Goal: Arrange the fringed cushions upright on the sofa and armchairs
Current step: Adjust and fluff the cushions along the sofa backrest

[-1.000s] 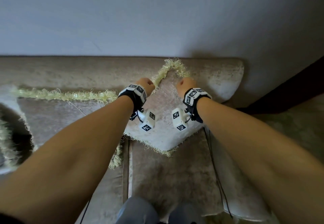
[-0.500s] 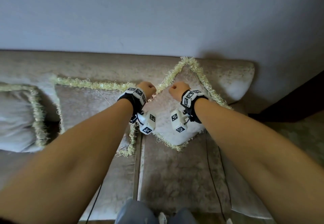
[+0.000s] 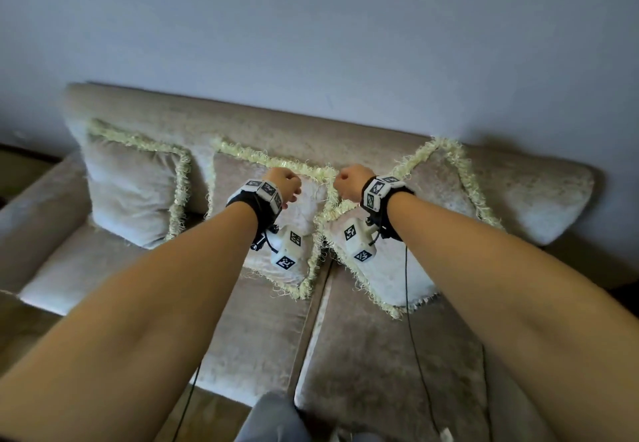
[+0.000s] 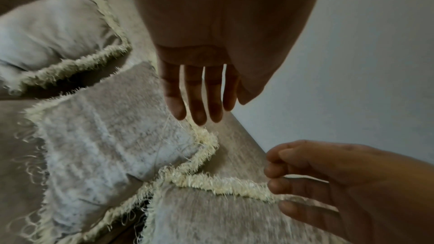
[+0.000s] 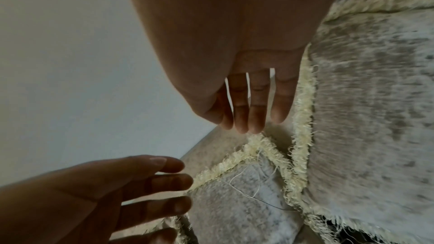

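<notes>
Three beige fringed cushions lean on the sofa's point(image 3: 380, 355) backrest. The left cushion point(image 3: 131, 185) and the middle cushion point(image 3: 235, 182) stand square; the right cushion point(image 3: 439, 206) stands on a corner like a diamond. My left hand point(image 3: 283, 184) hovers over the middle cushion's point(image 4: 105, 136) top right corner, fingers point(image 4: 199, 116) straight and just above the fringe, holding nothing. My right hand point(image 3: 350, 182) hangs beside it at the right cushion's point(image 5: 375, 99) upper left edge. Its fingers point(image 5: 246, 123) are nearly straight, brushing the fringe without gripping.
A plain grey wall point(image 3: 311, 26) rises right behind the backrest. The sofa's left armrest point(image 3: 31, 206) and right armrest point(image 3: 539, 206) bound the seat. Black cables point(image 3: 408, 303) trail from my wrists over the seat cushions. My knees point(image 3: 273, 421) touch the front edge.
Both hands have let go of the right cushion's upper edges and opened, shifting left to where it meets the middle cushion. The view has pulled back, so the left cushion shows fully.
</notes>
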Demonstrator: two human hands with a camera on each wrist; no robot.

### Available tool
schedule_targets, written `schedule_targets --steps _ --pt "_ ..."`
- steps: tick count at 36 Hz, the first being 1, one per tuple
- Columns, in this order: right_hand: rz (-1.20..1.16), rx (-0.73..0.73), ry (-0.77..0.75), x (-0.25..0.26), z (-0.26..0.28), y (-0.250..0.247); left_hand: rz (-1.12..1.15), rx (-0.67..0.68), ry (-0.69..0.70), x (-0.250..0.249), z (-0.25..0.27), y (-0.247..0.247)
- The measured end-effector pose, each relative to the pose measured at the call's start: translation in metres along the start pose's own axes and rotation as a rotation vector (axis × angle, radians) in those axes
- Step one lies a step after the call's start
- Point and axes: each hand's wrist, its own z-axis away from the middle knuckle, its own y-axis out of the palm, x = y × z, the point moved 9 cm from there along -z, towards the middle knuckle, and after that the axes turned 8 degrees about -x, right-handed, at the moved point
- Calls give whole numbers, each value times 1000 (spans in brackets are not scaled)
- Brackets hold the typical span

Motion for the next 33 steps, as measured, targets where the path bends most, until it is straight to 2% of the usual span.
schedule_targets --steps 5,13,22,33 --pt "55 0 -57 37 -15 3 -1 -95 -2 14 -4 -44" --pt "135 33 -131 99 -50 44 20 -154 -34 52 -33 -98" --pt "150 36 -97 155 -112 96 53 -99 -74 109 -111 -145" --pt "135 32 69 198 -188 150 107 75 -126 163 -223 -181"
